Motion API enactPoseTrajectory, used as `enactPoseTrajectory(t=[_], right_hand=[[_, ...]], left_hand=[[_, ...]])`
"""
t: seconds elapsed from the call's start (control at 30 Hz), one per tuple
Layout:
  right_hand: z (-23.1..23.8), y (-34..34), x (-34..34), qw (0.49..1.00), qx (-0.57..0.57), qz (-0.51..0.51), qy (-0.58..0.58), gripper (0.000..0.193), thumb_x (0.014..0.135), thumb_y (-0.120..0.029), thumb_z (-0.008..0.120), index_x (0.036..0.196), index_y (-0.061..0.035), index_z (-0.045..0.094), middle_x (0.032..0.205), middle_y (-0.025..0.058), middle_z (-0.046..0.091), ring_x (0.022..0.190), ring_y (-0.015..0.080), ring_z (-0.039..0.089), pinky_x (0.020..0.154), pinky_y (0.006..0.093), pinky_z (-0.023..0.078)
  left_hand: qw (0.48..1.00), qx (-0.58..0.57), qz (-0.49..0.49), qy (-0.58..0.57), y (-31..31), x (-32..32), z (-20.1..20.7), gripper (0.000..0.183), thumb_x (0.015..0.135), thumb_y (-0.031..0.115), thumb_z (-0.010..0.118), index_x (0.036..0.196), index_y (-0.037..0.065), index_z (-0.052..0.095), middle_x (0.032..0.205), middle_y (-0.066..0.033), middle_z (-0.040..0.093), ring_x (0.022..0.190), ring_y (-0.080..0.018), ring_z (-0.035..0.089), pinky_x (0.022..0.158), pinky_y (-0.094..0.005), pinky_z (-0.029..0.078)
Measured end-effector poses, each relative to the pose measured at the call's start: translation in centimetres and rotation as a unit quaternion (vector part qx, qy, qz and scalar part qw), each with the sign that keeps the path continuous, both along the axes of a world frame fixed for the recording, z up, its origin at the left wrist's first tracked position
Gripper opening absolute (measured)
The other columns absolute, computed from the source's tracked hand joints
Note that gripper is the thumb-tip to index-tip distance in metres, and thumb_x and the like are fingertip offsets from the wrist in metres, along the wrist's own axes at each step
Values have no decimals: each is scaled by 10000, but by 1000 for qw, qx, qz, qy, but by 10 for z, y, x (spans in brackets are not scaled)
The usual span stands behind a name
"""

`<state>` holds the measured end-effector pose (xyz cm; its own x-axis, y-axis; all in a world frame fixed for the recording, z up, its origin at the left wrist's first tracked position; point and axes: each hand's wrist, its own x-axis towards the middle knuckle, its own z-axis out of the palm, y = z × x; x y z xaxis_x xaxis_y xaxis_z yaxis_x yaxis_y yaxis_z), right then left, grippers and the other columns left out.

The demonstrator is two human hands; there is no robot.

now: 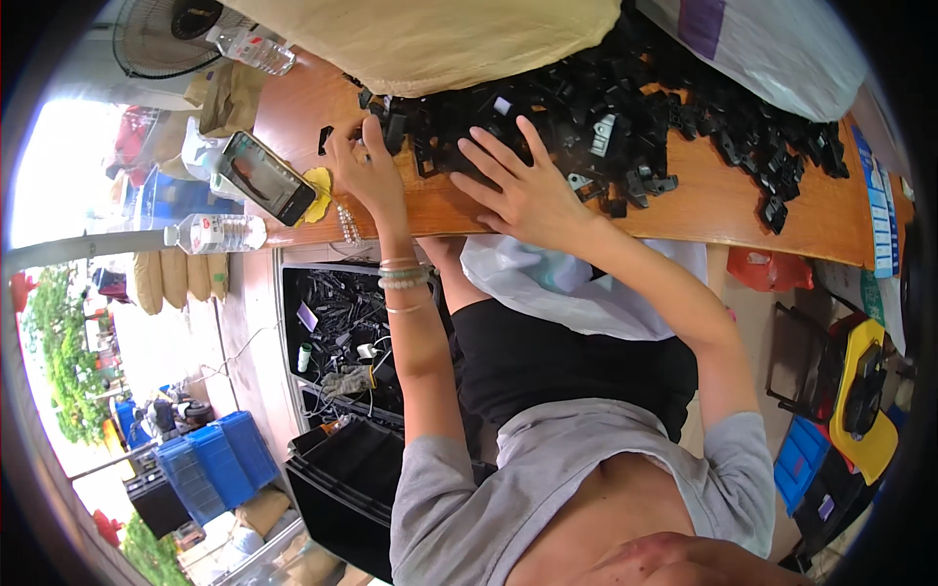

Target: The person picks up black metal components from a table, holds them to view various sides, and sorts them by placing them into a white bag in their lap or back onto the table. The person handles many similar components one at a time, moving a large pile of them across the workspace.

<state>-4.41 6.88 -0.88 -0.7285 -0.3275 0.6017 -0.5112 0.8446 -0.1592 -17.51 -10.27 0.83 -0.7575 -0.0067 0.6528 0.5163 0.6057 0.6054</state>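
Small black plastic parts (567, 107) lie in a broad heap on the wooden table (708, 200). At the heap's left end, my left hand (371, 178) has its fingers bent but apart, and nothing shows between them. One black part (325, 140) lies beside its fingertips, and another black piece (395, 133) is just right of its index finger. Over the near side of the heap, my right hand (532, 195) is open with fingers spread, palm down. What lies beneath that palm is hidden. A pale, pierced piece (603, 135) stands out among the black parts.
A cream sack (430, 44) and a white sack (782, 59) crowd the far side. Left lie a phone (266, 178), a beaded string (348, 224) and a water bottle (223, 233). Below the table edge stands a black crate (285, 317) of parts; a white bag (635, 317) covers my lap.
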Motion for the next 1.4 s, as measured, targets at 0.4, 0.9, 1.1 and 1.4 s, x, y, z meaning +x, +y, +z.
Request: enactPoseTrajectory(t=[0.4, 0.9, 1.1, 1.4], right_hand=[[-3, -2, -8, 994, -4, -64, -91, 587, 754, -449, 643, 1264, -177, 543, 1404, 168, 364, 1369, 388, 184, 1031, 697, 117], [-6, 4, -17, 996, -79, -48, 6, 493, 733, -243, 693, 1159, -43, 544, 1316, 194, 434, 1328, 361, 309, 1073, 603, 204], [17, 33, 26, 975, -178, -81, 102, 424, 737, -135, 666, 1128, -25, 545, 1264, 167, 497, 1265, 374, 407, 1062, 541, 275], [11, 313, 124, 855, -236, -422, 185, 243, 883, -239, 582, 1038, -59, 635, 1061, 101, 624, 1066, 289, 550, 954, 360, 385]], left_hand=[[930, 308, -199, -24, 33, -157, 143, 684, 955, 482, 418, 1385, -39, 312, 1393, -200, 353, 1229, -272, 411, 1018, -359, 358], [980, 108, -166, 12, 87, -101, 160, 644, 977, 390, 335, 1451, -16, 176, 1446, -235, 314, 1321, -334, 341, 1085, -354, 243], [957, -24, -287, 33, 84, 58, 60, 614, 932, 355, 469, 1363, -67, 351, 1434, -258, 322, 1357, -377, 278, 1114, -446, 185], [833, -166, -518, 98, 246, 210, -20, 886, 598, 406, 799, 1317, 31, 442, 1421, -311, 261, 1345, -465, 215, 1078, -572, 193]])
